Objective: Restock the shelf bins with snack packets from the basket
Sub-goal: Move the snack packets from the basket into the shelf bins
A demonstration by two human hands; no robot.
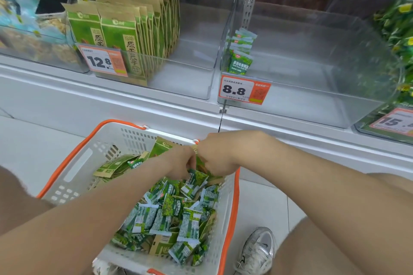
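A white basket (73, 169) with orange handles stands on the floor, filled with small green snack packets (176, 214) and some brown-green paper packs (111, 165). Both my hands are down in its far end. My left hand (178, 163) pinches a small green packet (196, 179) at its top. My right hand (218, 157) curls round green packets beside it. On the shelf above, one clear bin (190, 82) holds a row of upright brown-green packs (134, 27). The bin to its right (312, 100) holds a few small green packets (240, 56) at its left wall.
Orange price tags read 12.8 (101, 61) and 8.8 (243, 91). A phone (53, 0) lies on goods in the bin at far left. A bin of green bags (397, 35) is at right. My knees flank the basket, my shoe (257, 250) on the tiled floor.
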